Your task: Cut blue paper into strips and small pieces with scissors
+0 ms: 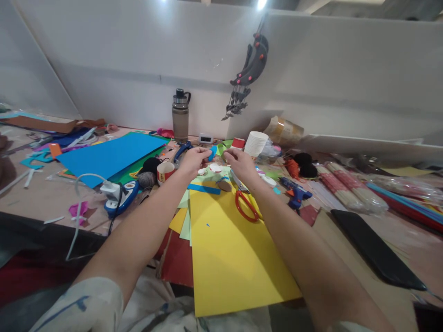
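My left hand [193,159] is closed in a pinch on a small blue paper piece [212,152], held above the table. My right hand [238,163] is stretched out beside it, fingers curled toward a light green paper piece [221,148]; whether it grips that piece I cannot tell. Below the hands lie small white discs [214,168], a blue paper strip [204,188] and a large yellow sheet [228,249]. Red-handled scissors [246,206] rest on the yellow sheet just under my right wrist.
A big blue sheet [107,157] lies at the left, a water bottle [180,116] and a stack of white cups [255,143] at the back. A blue glue gun [296,191], bundled sticks [342,189] and a black slab [375,249] are at the right. Tape roll [165,171] sits near my left hand.
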Action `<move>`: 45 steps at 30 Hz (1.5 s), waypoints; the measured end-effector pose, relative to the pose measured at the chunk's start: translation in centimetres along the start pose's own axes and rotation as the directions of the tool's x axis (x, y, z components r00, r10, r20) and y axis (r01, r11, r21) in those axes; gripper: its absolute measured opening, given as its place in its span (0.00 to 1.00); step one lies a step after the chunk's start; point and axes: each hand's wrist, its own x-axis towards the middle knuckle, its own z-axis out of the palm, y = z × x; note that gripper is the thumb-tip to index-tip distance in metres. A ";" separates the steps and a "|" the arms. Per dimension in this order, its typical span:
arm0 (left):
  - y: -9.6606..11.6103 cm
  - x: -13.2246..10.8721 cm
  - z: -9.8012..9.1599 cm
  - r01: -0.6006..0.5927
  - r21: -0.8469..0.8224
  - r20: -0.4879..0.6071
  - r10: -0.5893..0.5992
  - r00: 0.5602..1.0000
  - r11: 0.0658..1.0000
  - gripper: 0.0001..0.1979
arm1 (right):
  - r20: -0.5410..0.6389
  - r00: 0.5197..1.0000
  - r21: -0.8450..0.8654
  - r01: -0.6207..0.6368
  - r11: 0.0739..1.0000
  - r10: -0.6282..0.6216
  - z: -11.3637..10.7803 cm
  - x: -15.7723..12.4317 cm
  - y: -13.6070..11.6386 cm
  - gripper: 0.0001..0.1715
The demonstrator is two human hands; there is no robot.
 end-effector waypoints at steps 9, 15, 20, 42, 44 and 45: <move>-1.2 -0.8 1.5 -0.001 0.112 0.242 -0.026 0.970 0.994 0.07 | -0.020 0.965 0.572 -0.202 0.795 0.260 0.1 -1.2 0.1 0.12; -1.3 -0.5 1.0 0.085 0.135 0.189 -0.110 0.976 0.987 0.06 | -0.048 0.951 0.427 -0.257 0.867 0.305 -1.8 -1.6 1.2 0.07; -1.2 -0.7 1.1 0.151 0.209 0.191 -0.191 0.963 0.966 0.08 | 0.089 0.968 0.028 -0.239 0.971 0.235 -2.1 -3.4 0.9 0.05; -1.1 -0.8 1.8 0.171 0.122 0.102 -0.184 0.978 0.978 0.06 | 0.132 0.953 0.058 -0.283 0.957 0.274 -2.9 -3.8 0.9 0.09; -0.8 -1.0 1.9 0.197 0.054 0.171 -0.204 0.964 0.979 0.03 | 0.158 0.934 0.333 -0.355 0.874 0.319 -2.9 -3.8 0.7 0.11; -0.7 -1.1 2.0 0.212 0.034 0.222 -0.215 0.951 0.977 0.03 | 0.178 0.929 0.416 -0.371 0.830 0.326 -2.8 -3.9 0.6 0.12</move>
